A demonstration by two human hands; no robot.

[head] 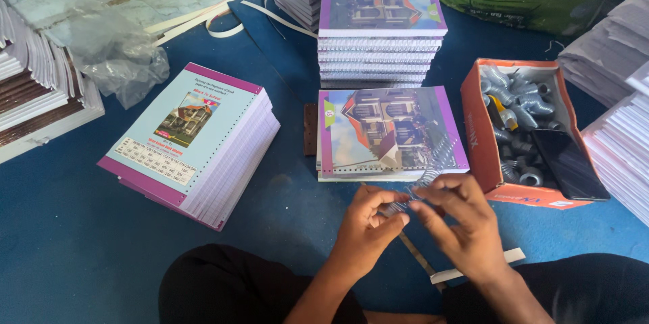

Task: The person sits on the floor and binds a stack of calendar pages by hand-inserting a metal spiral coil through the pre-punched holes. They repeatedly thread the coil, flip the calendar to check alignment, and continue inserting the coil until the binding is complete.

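Left hand (368,219) and right hand (454,219) brought together over the blue floor (61,229), fingertips of both pinched on a short length of clear spiral binding coil (404,204), held just in front of an unbound notebook (390,133) lying flat with punched holes along its near edge and no coil threaded. Behind, a stack of spiral-bound notebooks (380,33), apparently finished; at left, a thick pile of punched, unbound books (193,141), apparently waiting; at right, an orange box of coil rolls (524,131), a dark phone (569,164) lying inside
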